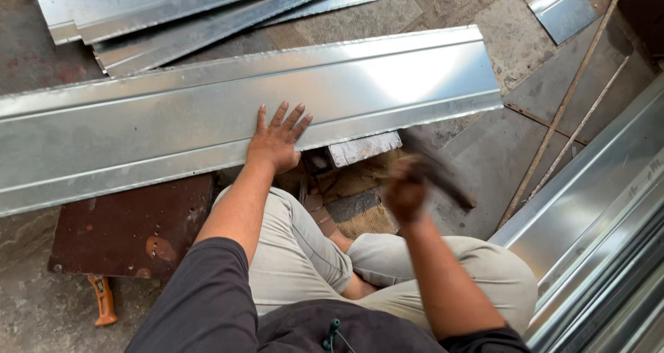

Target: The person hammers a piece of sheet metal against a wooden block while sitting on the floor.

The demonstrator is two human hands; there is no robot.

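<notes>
A long shiny sheet-metal panel (207, 111) with folded edges lies across the floor in front of my crossed legs. My left hand (277, 140) presses flat on its near edge, fingers spread. My right hand (407, 190) is blurred by motion and grips the handle of a dark mallet (436, 168), raised just below the panel's near edge on the right. A pale wooden block (364, 147) shows under the panel between my two hands.
More metal panels (173, 11) are stacked at the top left, others (602, 215) stand along the right. A rusty brown plate (131, 228) lies under the panel at left, an orange-handled tool (104, 301) beside it. Two thin rods (560, 111) lie at right.
</notes>
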